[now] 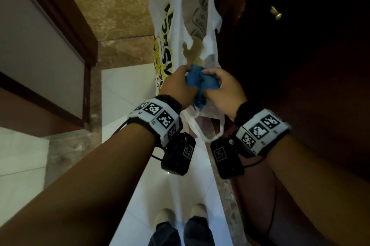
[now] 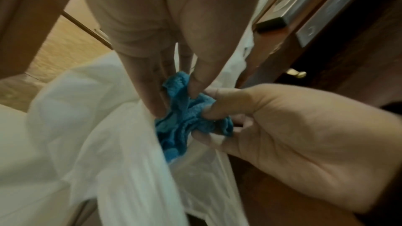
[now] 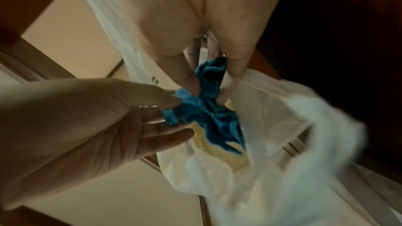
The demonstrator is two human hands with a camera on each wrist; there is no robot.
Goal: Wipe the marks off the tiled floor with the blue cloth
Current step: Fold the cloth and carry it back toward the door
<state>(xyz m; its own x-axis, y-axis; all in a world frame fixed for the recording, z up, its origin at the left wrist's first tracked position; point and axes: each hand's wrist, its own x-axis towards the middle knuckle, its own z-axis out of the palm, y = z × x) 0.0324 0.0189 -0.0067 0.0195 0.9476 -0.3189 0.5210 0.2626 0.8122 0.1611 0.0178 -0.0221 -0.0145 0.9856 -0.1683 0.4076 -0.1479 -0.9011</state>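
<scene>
A crumpled blue cloth (image 1: 197,83) sits at the mouth of a white plastic bag (image 1: 172,25) that hangs in front of me. My left hand (image 1: 187,72) pinches the cloth's left side, thumb and fingers closed on it (image 2: 185,92). My right hand (image 1: 210,77) grips the right side, and the right wrist view shows its fingertips (image 3: 222,97) dug into the folds. The cloth's lower end (image 3: 228,142) still lies inside the bag. The white tiled floor (image 1: 124,85) is far below; no marks on it can be made out from here.
The bag carries yellow and black print and hangs against a dark wooden door (image 1: 300,65) with a brass knob (image 1: 275,12). A brown door frame (image 1: 60,15) stands at the left. My feet (image 1: 180,217) stand on a narrow strip of white tile.
</scene>
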